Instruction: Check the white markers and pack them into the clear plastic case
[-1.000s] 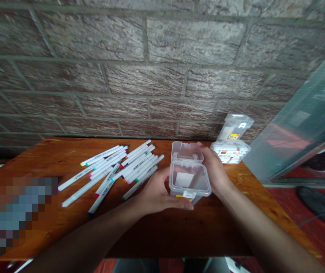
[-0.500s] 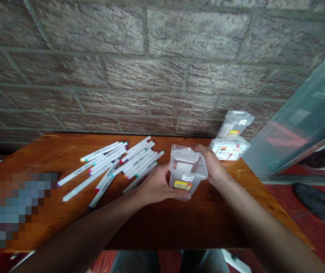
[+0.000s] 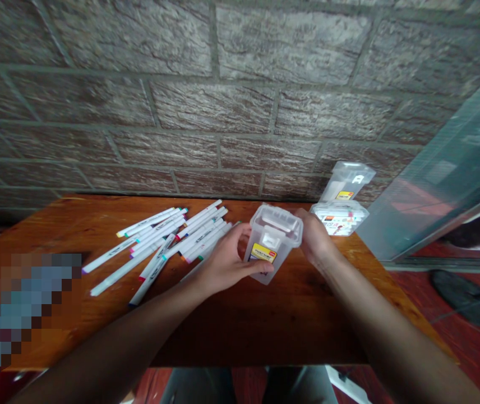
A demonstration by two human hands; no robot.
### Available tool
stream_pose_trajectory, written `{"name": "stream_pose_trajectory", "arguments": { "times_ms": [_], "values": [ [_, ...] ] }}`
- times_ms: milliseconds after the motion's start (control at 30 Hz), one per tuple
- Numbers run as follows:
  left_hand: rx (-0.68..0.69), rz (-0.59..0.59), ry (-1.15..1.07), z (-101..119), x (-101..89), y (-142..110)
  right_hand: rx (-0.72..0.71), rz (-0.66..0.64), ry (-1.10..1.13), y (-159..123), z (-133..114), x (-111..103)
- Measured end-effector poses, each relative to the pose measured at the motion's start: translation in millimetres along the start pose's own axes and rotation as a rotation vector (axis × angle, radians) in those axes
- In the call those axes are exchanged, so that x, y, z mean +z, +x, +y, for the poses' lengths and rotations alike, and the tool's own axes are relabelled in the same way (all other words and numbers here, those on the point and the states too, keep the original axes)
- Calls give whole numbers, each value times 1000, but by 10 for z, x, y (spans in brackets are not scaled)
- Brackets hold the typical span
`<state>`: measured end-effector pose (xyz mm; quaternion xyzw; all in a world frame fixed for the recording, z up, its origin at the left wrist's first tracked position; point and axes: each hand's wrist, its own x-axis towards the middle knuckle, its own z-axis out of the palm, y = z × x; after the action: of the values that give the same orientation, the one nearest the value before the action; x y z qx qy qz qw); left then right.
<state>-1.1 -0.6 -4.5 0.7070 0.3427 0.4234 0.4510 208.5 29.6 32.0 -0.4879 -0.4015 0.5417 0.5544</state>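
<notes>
A clear plastic marker box (image 3: 276, 259) with a yellow label is held above the table, tilted. Through its translucent walls I see no markers. My left hand (image 3: 229, 255) is closed around its left side, thumb across the front below the label. At the right rim is my right hand (image 3: 313, 238), its fingers curled behind the box and mostly hidden. Left of the box lies a loose pile of white markers (image 3: 164, 241) with coloured ends, partly covered by my left hand and forearm.
At the table's back right, a filled marker case (image 3: 341, 217) stands before another clear box (image 3: 347, 180). A stone-block wall (image 3: 240, 112) rises behind the wooden table (image 3: 307, 331). A glass panel (image 3: 433, 168) is at the right. A pixelated patch covers the left corner.
The box has tipped, its bottom swinging left and its top now showing a lid-like cover. My right hand has shifted slightly right and down along it. The markers lie as before.
</notes>
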Motion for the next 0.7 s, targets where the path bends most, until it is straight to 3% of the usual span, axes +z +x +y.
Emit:
{"name": "stream_pose_trajectory", "arguments": {
  "times_ms": [233, 433, 567, 700],
  "values": [
    [24, 299, 112, -73, -114, 104, 132, -42, 33, -7, -41, -12],
    [136, 263, 237, -13, -73, 41, 133, -80, 37, -100, -68, 41],
    [131, 194, 259, 36, -62, 11, 65, -110, 25, -158, -82, 67],
    [122, 220, 207, -37, -62, 19, 5, -147, 6, -196, -75, 91]
  ]
}}
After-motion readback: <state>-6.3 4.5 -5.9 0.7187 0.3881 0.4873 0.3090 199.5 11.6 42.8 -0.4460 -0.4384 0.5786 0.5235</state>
